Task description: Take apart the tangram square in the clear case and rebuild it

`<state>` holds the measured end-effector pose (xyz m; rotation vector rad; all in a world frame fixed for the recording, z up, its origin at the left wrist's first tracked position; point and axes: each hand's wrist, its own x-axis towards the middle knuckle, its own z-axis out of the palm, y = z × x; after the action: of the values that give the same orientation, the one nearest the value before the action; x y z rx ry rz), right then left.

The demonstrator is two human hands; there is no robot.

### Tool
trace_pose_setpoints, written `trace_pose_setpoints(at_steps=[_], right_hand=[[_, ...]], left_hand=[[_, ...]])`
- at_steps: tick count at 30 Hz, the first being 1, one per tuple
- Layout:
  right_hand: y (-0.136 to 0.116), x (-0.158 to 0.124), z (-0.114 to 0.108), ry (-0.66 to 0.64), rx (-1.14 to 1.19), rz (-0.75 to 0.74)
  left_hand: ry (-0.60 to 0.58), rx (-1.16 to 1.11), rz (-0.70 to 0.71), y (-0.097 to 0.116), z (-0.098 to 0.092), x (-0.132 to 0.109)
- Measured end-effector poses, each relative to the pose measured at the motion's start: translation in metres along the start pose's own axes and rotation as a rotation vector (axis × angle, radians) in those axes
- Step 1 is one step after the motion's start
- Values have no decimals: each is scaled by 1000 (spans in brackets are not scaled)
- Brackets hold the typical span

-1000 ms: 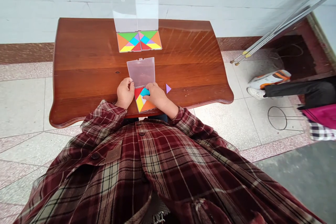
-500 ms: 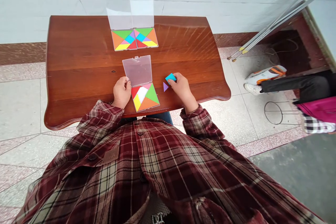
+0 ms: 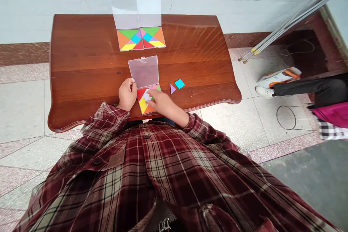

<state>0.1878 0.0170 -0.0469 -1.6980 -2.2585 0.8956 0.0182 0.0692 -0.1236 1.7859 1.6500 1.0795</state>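
An open tangram case (image 3: 143, 72) lies near the table's front edge, its clear lid folded back. My left hand (image 3: 127, 94) is closed at the case's left side, thumb and finger pinching the edge by the hinge. Over the tray reaches my right hand (image 3: 162, 104), slightly blurred, thumb and forefinger apart around a white gap among the pieces. A red piece (image 3: 141, 93) and a yellow piece (image 3: 143, 106) show left of its fingers; green, pink and orange are partly covered. To the right, a blue square (image 3: 179, 83) and a purple triangle (image 3: 172, 88) lie loose on the wood.
Two filled tangram cases (image 3: 129, 40) stand side by side at the back of the wooden table (image 3: 87, 61), lids raised by the wall. Crutches (image 3: 272, 38) lean at the right. Beyond the table's right end are a person's leg (image 3: 296, 90) and a wire-framed ring (image 3: 286, 117).
My right hand has let go of the blue square, leaving it beside the purple triangle, and moved left over the tray. My left hand keeps its place at the case.
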Motion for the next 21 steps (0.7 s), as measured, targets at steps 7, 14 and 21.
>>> trace_pose_setpoints(at_steps=[7,14,21], right_hand=[[-39,4,29,-63,-236,172],[-29,11,29,-81,-97,218],[-10,20,33,-49,144,196]], left_hand=[[-14,15,-26,3,0,0],[-11,12,-21,2,1,0],[-3,-17,9,1,1,0]])
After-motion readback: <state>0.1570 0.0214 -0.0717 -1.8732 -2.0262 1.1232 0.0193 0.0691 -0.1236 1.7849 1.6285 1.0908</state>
